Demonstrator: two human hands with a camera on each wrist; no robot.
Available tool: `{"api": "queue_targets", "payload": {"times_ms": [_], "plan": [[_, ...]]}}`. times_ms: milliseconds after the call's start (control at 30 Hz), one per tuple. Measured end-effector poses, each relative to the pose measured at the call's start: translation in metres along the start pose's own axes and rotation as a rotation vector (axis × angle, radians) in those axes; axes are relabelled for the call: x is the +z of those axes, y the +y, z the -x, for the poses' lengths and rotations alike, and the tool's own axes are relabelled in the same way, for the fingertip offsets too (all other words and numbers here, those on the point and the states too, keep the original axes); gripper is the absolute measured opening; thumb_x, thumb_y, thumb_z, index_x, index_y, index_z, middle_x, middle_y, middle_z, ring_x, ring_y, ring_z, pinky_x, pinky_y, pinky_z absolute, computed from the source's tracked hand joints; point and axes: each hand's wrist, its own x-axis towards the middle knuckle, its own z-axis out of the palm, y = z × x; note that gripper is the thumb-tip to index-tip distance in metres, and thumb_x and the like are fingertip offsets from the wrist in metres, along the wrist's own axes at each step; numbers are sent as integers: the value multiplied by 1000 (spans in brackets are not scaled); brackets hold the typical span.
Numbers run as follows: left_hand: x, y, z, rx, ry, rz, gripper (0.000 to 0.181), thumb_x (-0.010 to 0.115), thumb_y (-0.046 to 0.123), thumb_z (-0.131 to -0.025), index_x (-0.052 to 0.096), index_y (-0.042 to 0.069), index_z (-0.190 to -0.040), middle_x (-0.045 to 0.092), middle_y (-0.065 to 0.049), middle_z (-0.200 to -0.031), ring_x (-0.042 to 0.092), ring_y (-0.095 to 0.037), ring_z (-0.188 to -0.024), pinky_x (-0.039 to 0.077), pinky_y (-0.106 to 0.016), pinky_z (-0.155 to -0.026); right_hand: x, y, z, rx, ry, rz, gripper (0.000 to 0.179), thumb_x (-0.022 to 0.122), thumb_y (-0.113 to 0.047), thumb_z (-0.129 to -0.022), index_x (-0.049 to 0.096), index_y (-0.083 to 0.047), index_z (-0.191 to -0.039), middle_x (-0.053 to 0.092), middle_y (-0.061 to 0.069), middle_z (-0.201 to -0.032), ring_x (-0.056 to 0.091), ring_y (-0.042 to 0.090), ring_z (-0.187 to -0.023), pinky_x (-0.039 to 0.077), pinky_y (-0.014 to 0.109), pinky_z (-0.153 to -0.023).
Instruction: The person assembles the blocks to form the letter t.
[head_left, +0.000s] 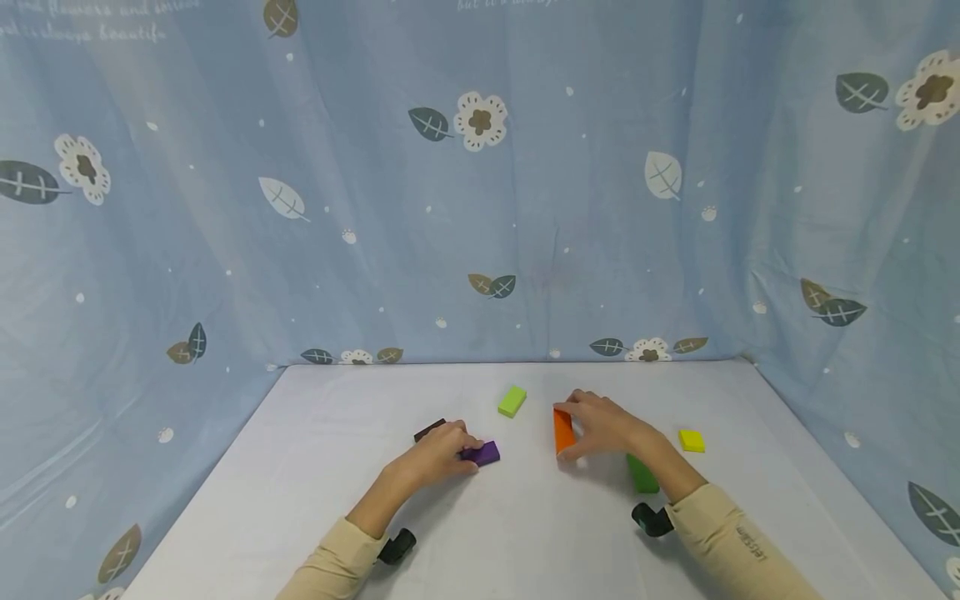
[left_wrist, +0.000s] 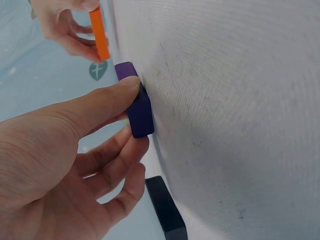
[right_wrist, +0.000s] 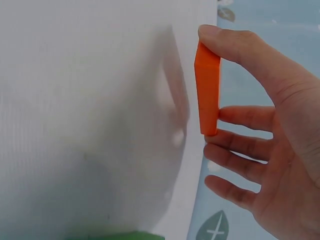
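Note:
Thumb and fingers of my left hand point(head_left: 437, 456) pinch a purple rectangular block point(head_left: 485, 454) by its ends, left of the table's middle. The left wrist view shows the thumb across the purple block point(left_wrist: 141, 117). A dark brown or black block point(head_left: 429, 430) lies just behind that hand, partly hidden by it. My right hand point(head_left: 602, 427) grips an orange block point(head_left: 564, 435) between thumb and fingertips. From the right wrist, the orange block point(right_wrist: 209, 92) spans thumb to middle finger, other fingers spread. Whether either block touches the table, I cannot tell.
A lime green block point(head_left: 512, 402) lies farther back, between the hands. Under the right forearm is a darker green block point(head_left: 642, 475), partly covered. To the right lies a yellow block point(head_left: 692, 441). A patterned blue curtain point(head_left: 480, 208) borders the white table point(head_left: 525, 533).

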Motion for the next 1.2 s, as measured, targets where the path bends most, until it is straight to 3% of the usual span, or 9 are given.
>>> {"api": "queue_targets", "payload": {"times_ms": [467, 1200], "plan": [[1, -1, 2, 22, 4, 0, 38, 77, 22, -84, 72, 7, -119, 64, -3, -92, 42, -5, -74, 37, -18, -65, 14, -18, -6, -42, -12, 27, 81, 82, -53, -71, 59, -9, -135, 59, 3, -118, 48, 13, -93, 44, 32, -79], [1, -1, 1, 55, 28, 1, 37, 78, 20, -83, 72, 5, -116, 64, -4, -90, 41, -5, -72, 36, -18, -63, 23, -26, -10, -41, 19, 31, 81, 82, -57, -68, 62, -13, -133, 59, 0, -113, 49, 11, -92, 48, 31, -80]]}}
